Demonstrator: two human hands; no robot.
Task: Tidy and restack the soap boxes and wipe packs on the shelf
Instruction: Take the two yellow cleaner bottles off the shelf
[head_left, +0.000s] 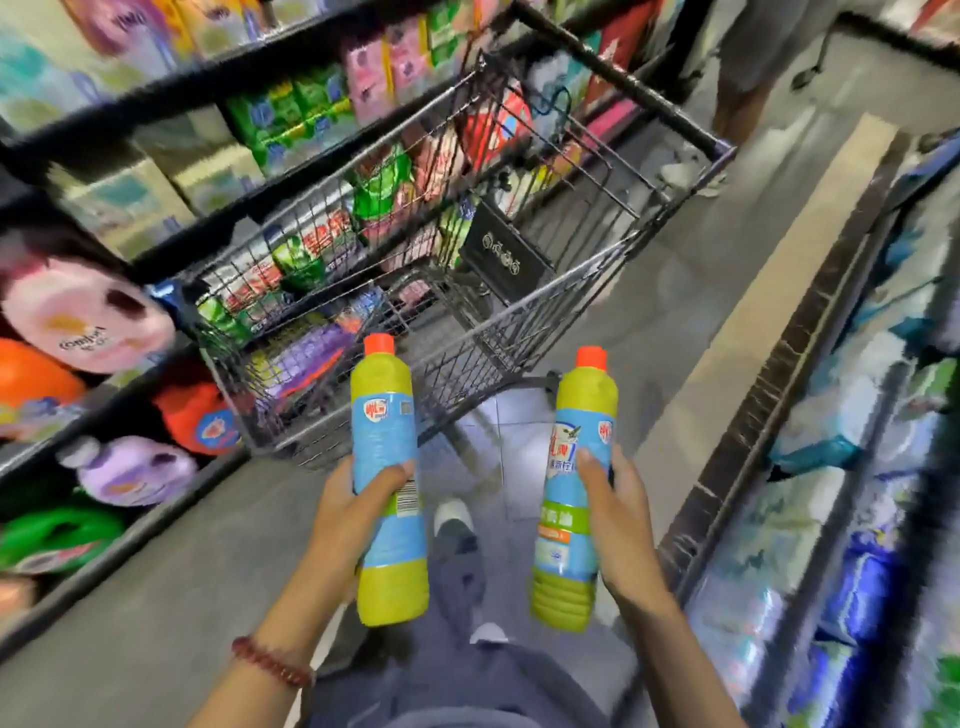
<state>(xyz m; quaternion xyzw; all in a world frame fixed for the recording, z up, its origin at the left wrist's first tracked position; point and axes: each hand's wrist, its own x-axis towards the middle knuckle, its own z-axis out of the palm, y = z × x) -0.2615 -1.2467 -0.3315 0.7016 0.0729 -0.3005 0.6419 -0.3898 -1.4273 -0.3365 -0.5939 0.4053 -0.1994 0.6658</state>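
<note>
While both hands are full: you stand behind the cart (545, 306), restacking not yet begun, I judge.
Left hand (358, 512): wrapped round a green bottle (387, 431), orange cap up.
Right hand (621, 519): gripping a second bottle (574, 467).
Next move: probably park both bottles, freeing your fingers.
Left shelf (156, 102): pale cartons (208, 171) and green packs (291, 119), blurred, well apart from your hands; soap or wipes, cannot tell.

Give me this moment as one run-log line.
left hand: grips left bottle, cap up | right hand: grips right bottle, cap up | cart: ahead, part-filled
</note>
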